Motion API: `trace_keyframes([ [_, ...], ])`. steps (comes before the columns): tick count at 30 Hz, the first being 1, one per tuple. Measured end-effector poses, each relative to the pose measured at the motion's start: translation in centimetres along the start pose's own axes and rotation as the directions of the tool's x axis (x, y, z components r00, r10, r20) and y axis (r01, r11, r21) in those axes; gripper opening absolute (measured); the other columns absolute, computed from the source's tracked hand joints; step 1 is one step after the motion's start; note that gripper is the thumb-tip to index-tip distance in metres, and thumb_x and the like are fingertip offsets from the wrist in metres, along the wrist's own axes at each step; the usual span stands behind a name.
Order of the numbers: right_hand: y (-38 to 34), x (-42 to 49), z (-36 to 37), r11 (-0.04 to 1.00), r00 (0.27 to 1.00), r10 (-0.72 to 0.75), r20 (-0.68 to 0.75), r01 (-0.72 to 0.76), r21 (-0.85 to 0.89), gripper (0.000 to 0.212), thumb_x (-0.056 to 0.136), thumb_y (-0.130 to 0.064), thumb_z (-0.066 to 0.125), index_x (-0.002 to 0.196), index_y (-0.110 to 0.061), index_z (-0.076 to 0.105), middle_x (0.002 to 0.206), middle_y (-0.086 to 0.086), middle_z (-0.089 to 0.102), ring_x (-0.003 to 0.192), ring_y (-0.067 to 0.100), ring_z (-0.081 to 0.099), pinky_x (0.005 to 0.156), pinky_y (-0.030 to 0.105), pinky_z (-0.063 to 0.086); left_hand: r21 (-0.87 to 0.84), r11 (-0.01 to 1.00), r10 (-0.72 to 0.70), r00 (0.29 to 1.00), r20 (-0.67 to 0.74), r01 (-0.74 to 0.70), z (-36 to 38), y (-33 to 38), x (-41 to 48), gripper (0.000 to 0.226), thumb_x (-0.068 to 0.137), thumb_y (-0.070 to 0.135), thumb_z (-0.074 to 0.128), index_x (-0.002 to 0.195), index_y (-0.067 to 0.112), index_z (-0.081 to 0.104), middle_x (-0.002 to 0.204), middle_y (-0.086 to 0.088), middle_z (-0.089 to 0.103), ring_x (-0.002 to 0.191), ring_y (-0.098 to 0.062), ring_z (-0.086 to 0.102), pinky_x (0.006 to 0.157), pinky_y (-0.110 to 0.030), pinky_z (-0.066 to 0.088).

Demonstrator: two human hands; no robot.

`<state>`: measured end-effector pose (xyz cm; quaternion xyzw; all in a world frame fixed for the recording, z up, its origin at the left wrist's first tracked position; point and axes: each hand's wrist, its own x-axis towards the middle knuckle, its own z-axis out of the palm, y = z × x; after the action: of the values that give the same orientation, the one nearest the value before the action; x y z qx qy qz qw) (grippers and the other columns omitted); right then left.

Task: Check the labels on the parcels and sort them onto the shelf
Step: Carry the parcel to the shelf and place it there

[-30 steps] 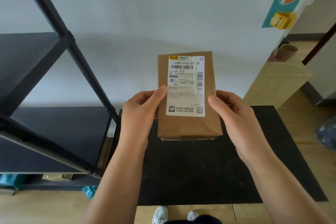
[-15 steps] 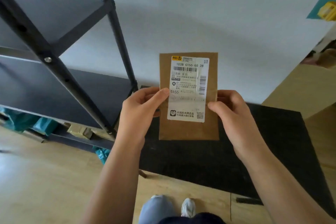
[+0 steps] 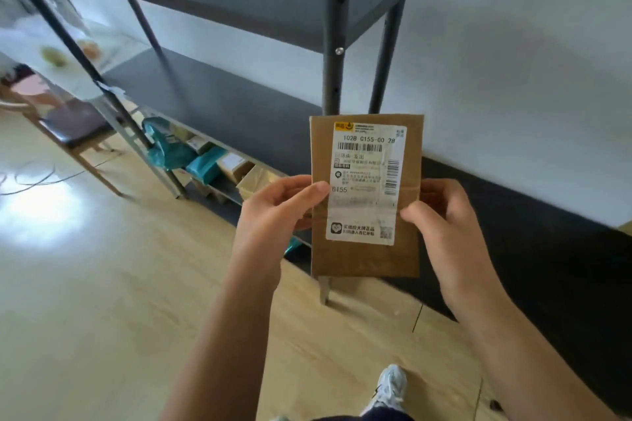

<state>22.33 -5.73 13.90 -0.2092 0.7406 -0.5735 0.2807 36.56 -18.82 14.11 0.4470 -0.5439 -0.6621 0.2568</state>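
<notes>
Swung leftward, both hands point(image 3: 273, 212) point(image 3: 441, 219) pinch labelled parcel point(image 3: 366, 195) before shelf point(image 3: 239, 106) holding parcels point(image 3: 212, 164).

A dark grey metal shelf point(image 3: 212, 92) stands on the pale wooden floor point(image 3: 102, 284); teal plastic bags point(image 3: 171, 150) and brown cardboard boxes point(image 3: 236, 167) lie on its lowest board.

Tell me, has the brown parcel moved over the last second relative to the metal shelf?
Yes. The brown parcel, held by the left hand and right hand, was over the black mat right of the shelf; now it sits in front of the shelf's corner post.
</notes>
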Motion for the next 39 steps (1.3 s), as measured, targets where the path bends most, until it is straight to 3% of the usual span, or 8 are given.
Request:
trace_keyframes([
  [5,0.1,-4.4,10.7,1.000,0.989,0.026,0.145,-0.026,-0.003,0.023,0.092,-0.022,0.061,0.114,-0.024,0.055,0.101,-0.006,0.067,0.087,0.008,0.067,0.056,0.015,0.049,-0.011,0.999,-0.033,0.983,-0.180,0.032,-11.2,-1.6,-2.9,0.021,0.085,0.030,0.075,0.099,0.014,0.075,0.090,-0.001,0.081,0.085,-0.016,0.076,0.072,-0.026,0.058],
  [11,-0.5,-7.8,21.6,0.999,0.954,0.001,0.299,0.009,-0.035,0.026,0.091,-0.030,0.063,0.117,-0.030,0.058,0.104,-0.011,0.067,0.095,0.006,0.063,0.063,0.017,0.047,-0.093,0.996,-0.048,0.934,-0.355,0.015,-22.0,-2.6,-5.5,0.021,0.087,0.027,0.072,0.092,0.007,0.069,0.089,-0.008,0.077,0.087,-0.022,0.074,0.076,-0.031,0.056],
  [16,-1.3,-7.5,28.3,0.997,0.914,0.002,0.405,0.030,-0.072,0.022,0.089,-0.037,0.065,0.110,-0.040,0.057,0.103,-0.011,0.067,0.096,0.012,0.064,0.070,0.033,0.058,-0.129,0.992,-0.065,0.890,-0.450,0.007,-28.3,-3.5,-4.5,0.016,0.089,0.020,0.072,0.097,0.006,0.070,0.094,-0.011,0.077,0.091,-0.026,0.074,0.083,-0.038,0.059],
  [19,-1.7,-5.8,32.4,0.996,0.884,0.001,0.467,0.041,-0.080,0.023,0.089,-0.038,0.066,0.110,-0.040,0.056,0.101,-0.014,0.065,0.093,0.008,0.064,0.060,0.017,0.052,-0.146,0.989,-0.078,0.870,-0.487,0.008,-31.5,-3.9,-2.2,0.021,0.088,0.017,0.072,0.105,0.005,0.069,0.100,-0.012,0.076,0.094,-0.026,0.074,0.085,-0.039,0.060],
  [23,-2.5,-2.2,38.3,0.993,0.860,0.020,0.510,0.041,-0.109,0.031,0.089,-0.040,0.065,0.119,-0.035,0.055,0.100,-0.012,0.065,0.085,0.004,0.063,0.047,0.009,0.047,-0.151,0.988,-0.086,0.856,-0.509,0.010,-35.7,-3.7,2.3,0.022,0.089,0.017,0.072,0.107,0.006,0.069,0.100,-0.011,0.077,0.095,-0.026,0.074,0.084,-0.039,0.060],
  [28,-4.9,3.7,46.2,0.997,0.839,0.024,0.543,0.021,-0.076,0.033,0.091,-0.033,0.065,0.122,-0.026,0.059,0.094,-0.008,0.069,0.079,0.004,0.065,0.044,0.008,0.047,-0.135,0.991,-0.089,0.845,-0.527,0.020,-41.1,-1.6,8.9,0.018,0.089,0.017,0.072,0.104,0.009,0.069,0.100,-0.010,0.077,0.098,-0.027,0.074,0.090,-0.045,0.059],
  [33,-7.3,8.0,54.7,0.994,0.782,0.012,0.623,0.059,-0.093,0.027,0.092,-0.033,0.064,0.117,-0.031,0.054,0.094,-0.012,0.064,0.082,0.002,0.061,0.045,0.005,0.045,-0.148,0.989,-0.099,0.800,-0.592,0.013,-46.9,-0.4,14.1,0.017,0.089,0.018,0.072,0.104,0.011,0.070,0.103,-0.010,0.077,0.101,-0.028,0.073,0.094,-0.052,0.056],
  [39,-8.1,10.4,64.1,0.993,0.772,0.039,0.634,0.040,-0.110,0.033,0.090,-0.028,0.067,0.122,-0.024,0.059,0.101,-0.005,0.068,0.085,0.006,0.066,0.049,0.009,0.050,-0.198,0.980,-0.127,0.774,-0.621,0.002,-54.2,0.0,18.8,0.018,0.091,0.018,0.070,0.108,0.013,0.071,0.106,-0.009,0.077,0.103,-0.027,0.073,0.092,-0.048,0.058],
])
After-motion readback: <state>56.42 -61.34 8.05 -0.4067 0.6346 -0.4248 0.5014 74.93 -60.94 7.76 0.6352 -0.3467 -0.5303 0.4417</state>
